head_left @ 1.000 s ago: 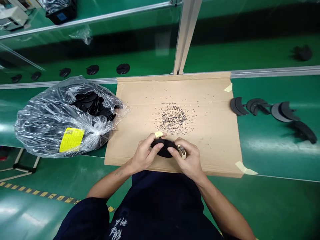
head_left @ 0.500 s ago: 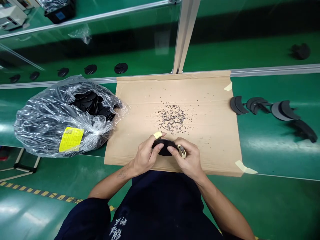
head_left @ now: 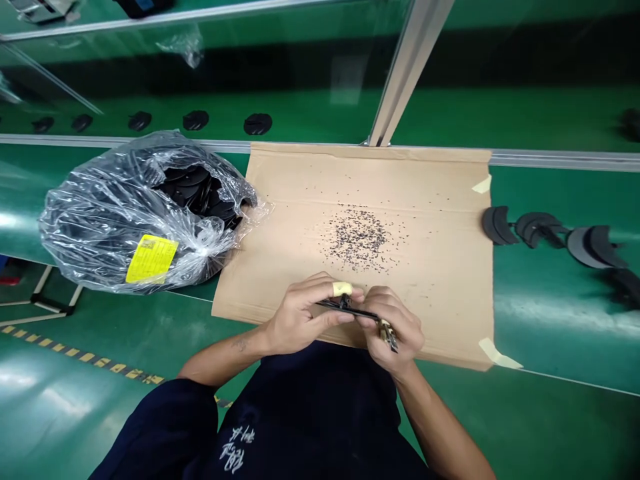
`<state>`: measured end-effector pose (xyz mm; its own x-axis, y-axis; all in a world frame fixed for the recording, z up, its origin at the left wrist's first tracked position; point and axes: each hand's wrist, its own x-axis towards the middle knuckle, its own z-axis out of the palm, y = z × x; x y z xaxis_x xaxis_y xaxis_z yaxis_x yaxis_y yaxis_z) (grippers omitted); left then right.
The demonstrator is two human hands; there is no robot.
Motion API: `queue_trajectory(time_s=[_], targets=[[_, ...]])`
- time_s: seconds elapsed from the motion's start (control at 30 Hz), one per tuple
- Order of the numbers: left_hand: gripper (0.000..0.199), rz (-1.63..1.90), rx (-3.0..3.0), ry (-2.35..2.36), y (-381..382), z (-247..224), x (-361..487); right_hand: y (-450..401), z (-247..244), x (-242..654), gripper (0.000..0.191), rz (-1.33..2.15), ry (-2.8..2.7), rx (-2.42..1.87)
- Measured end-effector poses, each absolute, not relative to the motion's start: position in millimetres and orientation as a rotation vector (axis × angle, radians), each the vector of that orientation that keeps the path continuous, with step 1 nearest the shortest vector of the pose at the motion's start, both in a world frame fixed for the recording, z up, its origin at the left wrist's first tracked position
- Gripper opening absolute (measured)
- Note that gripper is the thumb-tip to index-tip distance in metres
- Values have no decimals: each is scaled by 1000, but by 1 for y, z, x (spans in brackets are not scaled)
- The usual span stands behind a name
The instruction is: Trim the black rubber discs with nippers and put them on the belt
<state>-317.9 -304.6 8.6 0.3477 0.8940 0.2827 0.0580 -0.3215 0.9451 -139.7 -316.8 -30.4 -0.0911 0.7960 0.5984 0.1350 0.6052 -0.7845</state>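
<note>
Both of my hands meet over the near edge of a taped-down cardboard sheet (head_left: 310, 193). My left hand (head_left: 300, 313) pinches a flat black plastic part (head_left: 345, 308), which shows edge-on as a thin dark line; its index fingertip wears a yellowish tape wrap. My right hand (head_left: 393, 327) grips the part's right end and also holds a small tool with a tan handle (head_left: 387, 331) that sticks out near my palm. Just beyond my fingers a patch of fine black shavings (head_left: 359, 238) lies on the cardboard.
A clear plastic bag (head_left: 115, 220) full of black parts, with a yellow label, lies at the left. Several black curved parts (head_left: 545, 228) rest on the green surface at the right. Small black discs (head_left: 257, 123) sit behind a metal rail, and an upright metal post (head_left: 405, 67) rises there.
The black part has turned from showing its broad face to edge-on. My right hand shifted lower with the tool. The view has moved slightly, pushing everything rightwards.
</note>
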Motion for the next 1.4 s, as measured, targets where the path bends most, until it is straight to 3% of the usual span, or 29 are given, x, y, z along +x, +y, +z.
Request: queue_trajectory(time_s=[0.37,0.63,0.83,1.07,1.27,1.4], targets=[[19,1214,1800,835,-304,8,-318,-319,-31,-139,9,610,-1634,-819],[30,1135,1827,804,-301,6,-320,-322,-31,-139,4,837,-1518,-908],[27,989,1464,954,-302,-1,-331,-336,-28,-142,28,1287,-1059,-1195],[22,371,1428,479,-317,-1,-318,-333,-34,-162,36,1403,-636,-1092],[21,507,1579,608,-327,4,-310,-340,-22,-147,34,1287,-936,-1145],[16,604,1654,649,-328,7,-313,-349,-14,-142,58,1292,-1114,-1163]])
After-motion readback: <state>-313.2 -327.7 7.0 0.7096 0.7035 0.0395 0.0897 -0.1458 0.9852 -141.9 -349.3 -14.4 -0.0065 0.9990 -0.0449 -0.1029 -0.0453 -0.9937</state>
